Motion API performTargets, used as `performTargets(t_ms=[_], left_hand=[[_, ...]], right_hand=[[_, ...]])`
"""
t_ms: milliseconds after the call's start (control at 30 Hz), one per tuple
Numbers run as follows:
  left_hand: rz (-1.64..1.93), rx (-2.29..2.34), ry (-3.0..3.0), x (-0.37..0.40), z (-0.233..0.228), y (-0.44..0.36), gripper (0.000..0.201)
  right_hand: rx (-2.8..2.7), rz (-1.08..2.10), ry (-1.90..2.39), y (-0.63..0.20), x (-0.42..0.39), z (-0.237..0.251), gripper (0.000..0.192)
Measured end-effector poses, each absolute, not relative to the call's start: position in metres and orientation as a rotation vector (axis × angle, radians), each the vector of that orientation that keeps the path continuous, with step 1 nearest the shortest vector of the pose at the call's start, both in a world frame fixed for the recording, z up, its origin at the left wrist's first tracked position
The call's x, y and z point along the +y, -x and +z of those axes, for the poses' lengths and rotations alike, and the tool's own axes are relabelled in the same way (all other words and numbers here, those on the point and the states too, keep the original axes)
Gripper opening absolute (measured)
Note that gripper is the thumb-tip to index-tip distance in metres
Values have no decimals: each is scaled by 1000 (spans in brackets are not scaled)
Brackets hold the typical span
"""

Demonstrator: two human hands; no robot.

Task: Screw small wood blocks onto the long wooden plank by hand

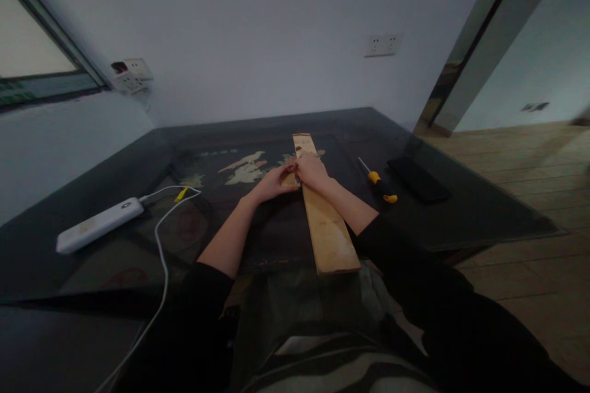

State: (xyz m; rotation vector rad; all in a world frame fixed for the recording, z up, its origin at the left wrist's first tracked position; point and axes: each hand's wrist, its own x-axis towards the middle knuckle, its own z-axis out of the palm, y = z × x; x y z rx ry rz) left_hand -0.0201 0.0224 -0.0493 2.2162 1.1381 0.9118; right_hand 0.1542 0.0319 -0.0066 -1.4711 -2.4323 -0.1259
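A long wooden board point(322, 209) lies on the dark glass surface point(461, 209), running from the near edge at about 6 o'clock away toward 12 o'clock, its near end sticking out a little past the surface's edge over the person's lap. Both hands meet on the board's far half. The left hand point(275, 183) rests at the board's left edge, fingers stretched fairly flat and pointing toward 2 o'clock, touching the wood rather than gripping it. The right hand point(312, 172) lies on top of the board, fingers curled downward; a small dark thing shows between the two hands, too small to make out, and whether the right hand has hold of it cannot be told. At about 3 o'clock from the hands, a screwdriver point(378, 183) with a yellow and black handle lies on the surface, apart from the board. Just beyond it, farther toward 3 o'clock, lies a flat black phone point(418, 179). Well off at 9 o'clock sits a white power bank point(99, 223), with a white cable point(161, 245) looping from it toward the near edge.
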Motion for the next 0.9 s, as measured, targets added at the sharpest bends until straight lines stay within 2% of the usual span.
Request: performTargets(t_ms=[167,467,567,667,900], left_hand=[[876,1196,-2243,20,-46,20,75],[883,1170,-2287,22,-48,22,72],[861,1210,-2297,22,-48,22,74],[858,1243,-2296,24,-50,23,76],[869,1196,-2305,24,-49,22,71]], right_hand=[[-2422,-161,1475,-155,30,-6,25],[-2417,-68,1467,-156,31,-5,17],[-2405,-113,1471,-157,29,-5,24],[-2410,-149,1456,-156,29,-5,20],[-2417,-38,1478,-156,31,-4,20]])
